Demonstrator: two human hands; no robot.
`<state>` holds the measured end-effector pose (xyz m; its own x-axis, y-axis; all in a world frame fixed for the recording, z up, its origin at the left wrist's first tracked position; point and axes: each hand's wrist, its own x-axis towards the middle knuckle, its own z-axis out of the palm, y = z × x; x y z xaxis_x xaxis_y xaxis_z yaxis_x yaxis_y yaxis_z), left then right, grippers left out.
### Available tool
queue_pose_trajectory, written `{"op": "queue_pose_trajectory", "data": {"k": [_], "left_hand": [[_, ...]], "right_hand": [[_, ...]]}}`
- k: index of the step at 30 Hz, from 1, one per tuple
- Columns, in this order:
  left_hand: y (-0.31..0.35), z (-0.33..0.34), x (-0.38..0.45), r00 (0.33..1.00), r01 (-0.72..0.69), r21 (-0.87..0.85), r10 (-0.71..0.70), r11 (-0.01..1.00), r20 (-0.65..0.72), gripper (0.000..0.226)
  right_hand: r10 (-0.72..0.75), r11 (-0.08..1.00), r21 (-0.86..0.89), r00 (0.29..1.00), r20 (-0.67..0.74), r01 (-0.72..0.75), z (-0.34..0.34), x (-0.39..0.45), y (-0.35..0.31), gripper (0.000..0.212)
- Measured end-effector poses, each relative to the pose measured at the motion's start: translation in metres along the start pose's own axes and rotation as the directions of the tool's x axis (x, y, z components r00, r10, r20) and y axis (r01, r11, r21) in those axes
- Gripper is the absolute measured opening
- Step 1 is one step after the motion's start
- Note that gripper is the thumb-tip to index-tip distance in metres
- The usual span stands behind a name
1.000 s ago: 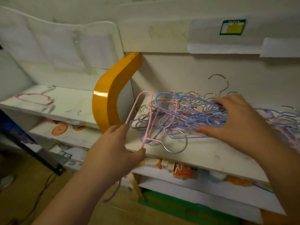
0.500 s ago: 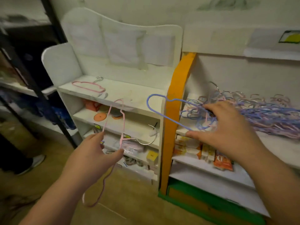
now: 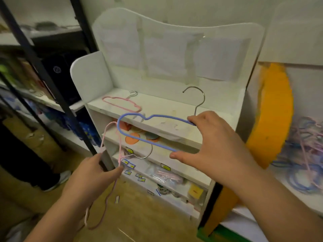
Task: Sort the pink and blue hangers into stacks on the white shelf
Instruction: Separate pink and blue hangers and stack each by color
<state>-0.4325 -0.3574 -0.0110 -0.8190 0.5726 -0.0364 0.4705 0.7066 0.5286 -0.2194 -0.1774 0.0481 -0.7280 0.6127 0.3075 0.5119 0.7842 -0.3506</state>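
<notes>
On the white wooden shelf one pink wire hanger lies — your right hand grips a blue wire hanger, your left hand a second pink hanger; the tangled pile to the shelf's right remains.

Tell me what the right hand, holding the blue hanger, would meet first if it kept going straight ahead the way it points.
Probably the top board of the white shelf: the right hand carries the blue hanger toward its bare middle, right of the pink hanger lying there. Depth is unclear; the hanger's leading loop may touch first.
</notes>
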Motion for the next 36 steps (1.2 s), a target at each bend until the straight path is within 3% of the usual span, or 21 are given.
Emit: {"op": "queue_pose_trajectory", "data": {"k": [5,8,13,16,24,31,36], "left_hand": [[-0.015,0.004,0.083,0.999,0.047,0.051,-0.048,0.998,0.022,0.082],[-0.012,0.010,0.139,0.998,0.014,0.065,-0.017,0.998,0.053,0.095],[-0.001,0.018,0.245,0.992,-0.058,0.070,0.050,0.996,0.114,0.085],[-0.002,0.018,0.314,0.983,-0.065,0.086,0.049,0.994,0.175,0.090],[0.007,0.027,0.425,0.971,-0.141,0.425,0.041,0.894,0.236,0.069],[0.002,0.030,0.444,0.973,-0.115,0.565,-0.021,0.817,0.229,0.074],[0.008,0.037,0.440,0.960,-0.021,0.606,-0.153,0.795,0.235,0.094]], "right_hand": [[0.022,0.999,0.032,0.998,0.051,-0.023,0.024,0.060,0.003,0.096],[0.058,0.997,0.052,0.996,0.069,-0.062,0.040,0.089,0.007,0.095],[0.160,0.987,-0.040,0.986,0.048,-0.158,0.079,0.146,0.017,0.091],[0.257,0.962,-0.114,0.963,0.085,-0.247,0.104,0.177,0.026,0.090],[0.486,0.868,-0.199,0.860,0.157,-0.455,0.168,0.226,0.065,0.089],[0.438,0.899,-0.142,0.855,0.279,-0.414,0.186,0.238,0.090,0.094],[0.394,0.918,-0.173,0.870,0.296,-0.357,0.187,0.241,0.095,0.097]]}}
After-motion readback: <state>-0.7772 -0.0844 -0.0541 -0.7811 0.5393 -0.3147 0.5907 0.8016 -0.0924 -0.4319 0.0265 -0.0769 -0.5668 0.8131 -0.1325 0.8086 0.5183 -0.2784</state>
